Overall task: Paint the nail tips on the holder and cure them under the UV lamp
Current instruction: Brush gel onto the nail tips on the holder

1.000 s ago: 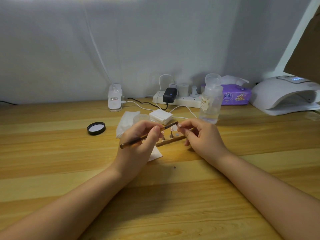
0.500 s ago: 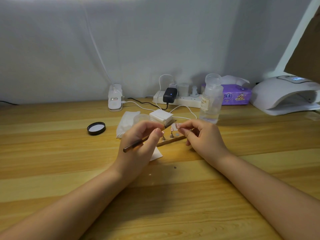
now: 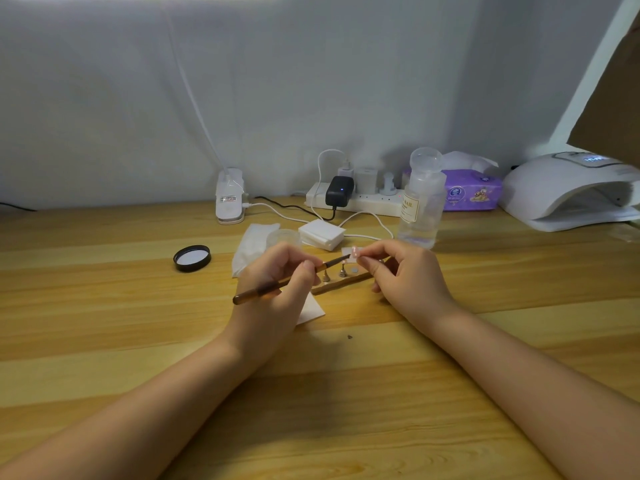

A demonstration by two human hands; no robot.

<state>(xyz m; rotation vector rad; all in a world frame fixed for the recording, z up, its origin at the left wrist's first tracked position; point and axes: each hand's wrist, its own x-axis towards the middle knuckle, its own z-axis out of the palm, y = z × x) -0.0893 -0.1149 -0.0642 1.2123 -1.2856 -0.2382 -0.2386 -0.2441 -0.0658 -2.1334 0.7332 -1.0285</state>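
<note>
clear bottle (image 3: 420,206) | low liquid | black lid (image 3: 192,258) off

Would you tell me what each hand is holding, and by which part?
The left hand grips the brush mid-handle. The right hand pinches a nail tip by its edge.

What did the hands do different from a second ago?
The left hand tilted the brush and slid its tip right, onto the nail tip pinched by the right hand. Nothing was picked up or let go. The holder, black lid, bottle and UV lamp stayed put.
</note>
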